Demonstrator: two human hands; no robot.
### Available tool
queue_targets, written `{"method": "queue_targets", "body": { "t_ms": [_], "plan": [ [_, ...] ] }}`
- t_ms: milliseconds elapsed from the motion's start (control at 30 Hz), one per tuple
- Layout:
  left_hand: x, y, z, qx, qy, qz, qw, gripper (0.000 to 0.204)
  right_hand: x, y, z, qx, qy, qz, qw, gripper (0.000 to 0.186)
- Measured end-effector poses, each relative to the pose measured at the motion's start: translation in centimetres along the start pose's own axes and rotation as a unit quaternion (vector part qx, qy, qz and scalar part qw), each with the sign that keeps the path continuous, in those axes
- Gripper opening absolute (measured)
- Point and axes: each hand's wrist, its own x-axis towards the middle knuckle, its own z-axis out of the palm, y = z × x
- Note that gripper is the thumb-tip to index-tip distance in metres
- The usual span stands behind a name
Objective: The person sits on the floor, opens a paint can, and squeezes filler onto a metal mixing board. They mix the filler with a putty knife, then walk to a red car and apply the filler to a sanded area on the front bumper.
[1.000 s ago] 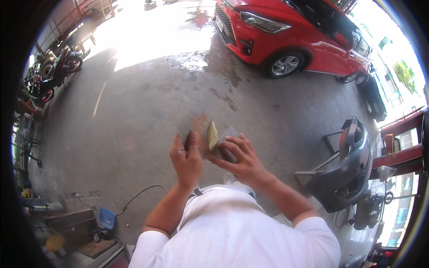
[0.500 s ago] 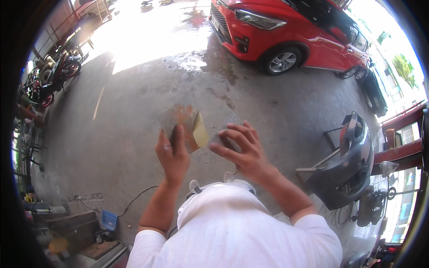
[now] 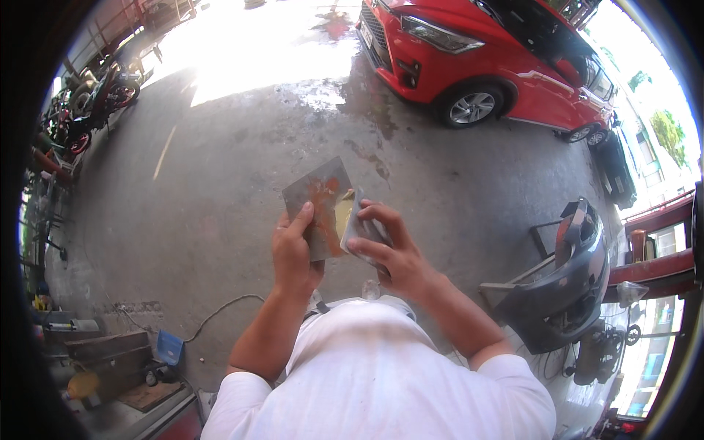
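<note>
My left hand (image 3: 292, 246) is closed on a flat grey plate (image 3: 308, 190) smeared with orange, its thumb on the plate's face. My right hand (image 3: 389, 246) grips a second flat grey piece, a spreader (image 3: 359, 231), its fingers bent over the back of it. Pale yellow paste (image 3: 343, 214) sits between the two, at the spreader's edge against the right side of the plate. Both hands are in front of my chest, above the concrete floor.
A red car (image 3: 424, 64) stands ahead right, motorcycles (image 3: 95, 103) at left. A loose dark bumper (image 3: 568, 279) rests on a stand at right. A cable (image 3: 220, 312) crosses the floor near a blue dustpan (image 3: 169, 350) and cluttered workbench (image 3: 121, 374) at lower left.
The plate and spreader swung left and apart half a second ago; now they are back together, slightly higher, with the plate's face more visible and the paste against the spreader's edge.
</note>
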Motion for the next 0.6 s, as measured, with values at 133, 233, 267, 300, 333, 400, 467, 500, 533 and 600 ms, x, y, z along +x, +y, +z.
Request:
{"method": "queue_targets", "body": {
  "t_ms": [133, 233, 267, 300, 333, 400, 467, 500, 533, 600],
  "plan": [
    [-1.0, -1.2, -1.9, 0.051, -0.027, -0.036, 0.998, 0.026, -1.2, 3.8, -4.1, -0.365, -0.140, 0.048, 0.919, 0.063],
    [-1.8, -2.2, -2.1, 0.245, -0.053, 0.105, 0.962, 0.020, -0.4, 3.1, -5.1, -0.329, -0.092, 0.055, 0.938, 0.061],
    [-2.1, -2.8, -2.0, 0.339, -0.070, 0.173, 0.922, 0.019, 0.1, 2.1, -4.9, -0.308, -0.097, 0.050, 0.945, 0.062],
    [-2.4, -3.1, -2.0, 0.429, -0.085, 0.238, 0.867, 0.019, 1.0, 0.9, -3.9, -0.283, -0.100, 0.044, 0.953, 0.063],
    [-2.2, -3.0, -1.9, 0.437, -0.067, 0.262, 0.857, 0.020, 1.3, 0.1, -3.0, -0.258, -0.104, 0.037, 0.960, 0.064],
    [-1.2, -2.4, -1.2, 0.449, -0.036, 0.317, 0.835, 0.022, -0.3, -0.1, -1.1, -0.228, -0.114, 0.037, 0.966, 0.065],
    [-1.0, -0.8, -1.1, 0.405, -0.025, 0.312, 0.859, 0.022, -1.7, 0.3, -0.2, -0.211, -0.143, 0.036, 0.966, 0.064],
    [-0.6, -0.2, -0.7, 0.366, -0.009, 0.327, 0.871, 0.022, -2.6, 0.5, 0.0, -0.208, -0.167, 0.041, 0.963, 0.062],
    [-0.4, 0.5, -0.4, 0.325, 0.006, 0.341, 0.882, 0.022, -3.2, 0.5, 0.1, -0.205, -0.192, 0.046, 0.959, 0.061],
    [0.0, 1.5, 0.1, 0.290, 0.020, 0.324, 0.900, 0.022, -2.5, -0.2, -0.1, -0.171, -0.129, 0.009, 0.977, 0.065]
  ]
}}
